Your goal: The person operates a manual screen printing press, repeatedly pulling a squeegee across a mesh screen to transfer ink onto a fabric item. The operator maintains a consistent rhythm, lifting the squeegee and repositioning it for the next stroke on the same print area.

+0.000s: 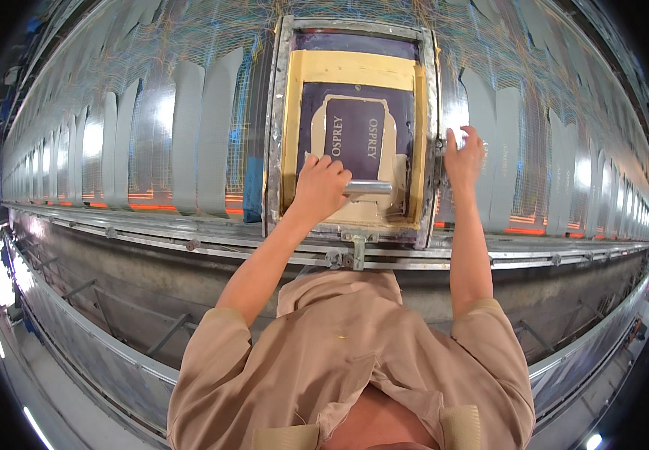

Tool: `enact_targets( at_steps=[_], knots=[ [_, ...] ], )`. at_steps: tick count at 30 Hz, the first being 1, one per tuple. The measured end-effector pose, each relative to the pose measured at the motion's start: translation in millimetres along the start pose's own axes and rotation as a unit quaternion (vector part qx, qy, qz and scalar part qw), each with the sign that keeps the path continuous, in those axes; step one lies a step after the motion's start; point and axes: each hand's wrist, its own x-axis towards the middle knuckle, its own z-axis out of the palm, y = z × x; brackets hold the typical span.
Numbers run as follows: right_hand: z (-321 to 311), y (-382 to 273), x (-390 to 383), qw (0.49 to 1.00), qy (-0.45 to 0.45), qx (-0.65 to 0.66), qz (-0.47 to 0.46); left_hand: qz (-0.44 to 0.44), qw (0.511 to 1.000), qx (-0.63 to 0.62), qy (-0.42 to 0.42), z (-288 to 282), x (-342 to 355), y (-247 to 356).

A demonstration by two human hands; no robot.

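Observation:
A metal-framed printing screen (278, 127) lies on a long table, its dark mesh masked with tan tape around a central stencil window (354, 127). My left hand (320, 184) is closed around the shiny metal handle of a squeegee (368, 187) at the near end of the screen. My right hand (463, 156) rests on the right side rail of the frame, fingers curled over its edge. Both forearms reach up from my tan short-sleeved shirt.
Rows of grey fabric panels (189, 135) lie side by side along the table on both sides of the screen. A metal rail (189, 240) with clamps runs along the table's near edge. A blue piece (253, 187) sits left of the frame.

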Motion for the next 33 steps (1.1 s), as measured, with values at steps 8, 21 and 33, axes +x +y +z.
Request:
enact_targets(
  at_steps=[8, 21, 33],
  knots=[
    [8, 48, 10, 0.982, -0.118, 0.125, 0.08, -0.014, 0.997, -0.052, 0.051, 4, -12, 3],
    [133, -226, -108, 0.962, -0.101, 0.241, 0.08, -0.044, 0.991, -0.056, 0.115, -76, -168, -218],
    [176, -277, -130, 0.972, -0.093, 0.188, 0.109, 0.011, 0.993, -0.038, 0.11, -69, -267, -259]
  ],
)
